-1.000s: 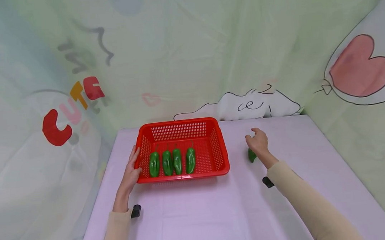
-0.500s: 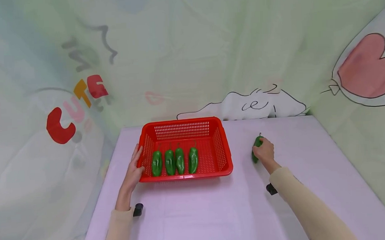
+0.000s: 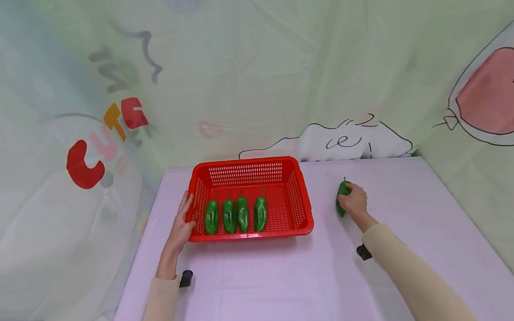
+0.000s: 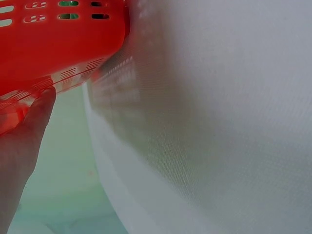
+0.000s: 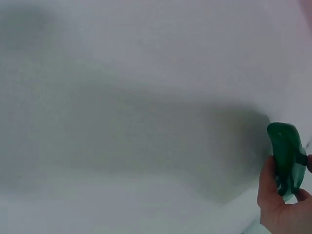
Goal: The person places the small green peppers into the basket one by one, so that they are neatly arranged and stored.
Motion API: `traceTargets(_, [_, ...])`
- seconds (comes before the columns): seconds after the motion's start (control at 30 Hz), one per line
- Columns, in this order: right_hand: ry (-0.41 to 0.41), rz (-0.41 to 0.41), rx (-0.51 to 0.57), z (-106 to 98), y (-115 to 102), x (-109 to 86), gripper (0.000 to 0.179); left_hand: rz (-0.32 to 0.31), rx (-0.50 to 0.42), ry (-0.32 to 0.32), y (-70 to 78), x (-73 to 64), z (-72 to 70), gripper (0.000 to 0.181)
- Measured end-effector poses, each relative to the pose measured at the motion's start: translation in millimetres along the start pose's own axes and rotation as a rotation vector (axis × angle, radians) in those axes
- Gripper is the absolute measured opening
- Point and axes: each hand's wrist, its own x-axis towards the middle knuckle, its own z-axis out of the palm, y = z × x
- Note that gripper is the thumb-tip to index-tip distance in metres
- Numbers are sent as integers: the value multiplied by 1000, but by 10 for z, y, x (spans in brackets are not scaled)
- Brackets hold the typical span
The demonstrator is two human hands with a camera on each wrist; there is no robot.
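Observation:
My right hand (image 3: 355, 201) pinches a green chili pepper (image 3: 342, 190) between thumb and fingers, to the right of the basket. In the right wrist view this glossy pepper (image 5: 283, 146) stands close over the cloth, its lower end between the fingertips. A red plastic basket (image 3: 249, 236) with slotted walls holds several more green chili peppers (image 3: 229, 217), lined up side by side with stems pointing away. Against the basket's left side rests my left hand (image 3: 180, 230), its fingers straight along the wall and the thumb at the near left corner. The left wrist view shows a finger touching the red wall (image 4: 58, 44).
A pale lilac cloth (image 3: 262, 284) covers the table. Behind it and at both sides hangs a light green printed curtain (image 3: 236, 85) with letters and a heart balloon. A black wrist camera (image 3: 186, 278) sits by the left cuff, another (image 3: 364, 252) by the right.
My right hand has come down over the lone pepper and now pinches it; earlier its fingers hovered above. The left hand stays at the basket. The head view has shifted slightly.

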Motion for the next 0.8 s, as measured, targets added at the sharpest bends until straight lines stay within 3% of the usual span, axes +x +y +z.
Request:
traceTargets(0.3, [-25, -20, 172, -91, -383, -103, 65, 28, -13, 14, -321, 131, 2, 81])
traceTargets(0.6, [-50, -63, 288, -108, -719, -278, 65, 48, -12, 8, -242, 99, -5, 80])
traceTargets(0.67, [-63, -71, 316, -107, -794, -321, 65, 54, -6, 18, -344, 138, 2, 81])
traceTargets(0.8, [-99, -94, 359, -82, -949, -423, 63, 57, -1, 27, -353, 137, 9, 82])
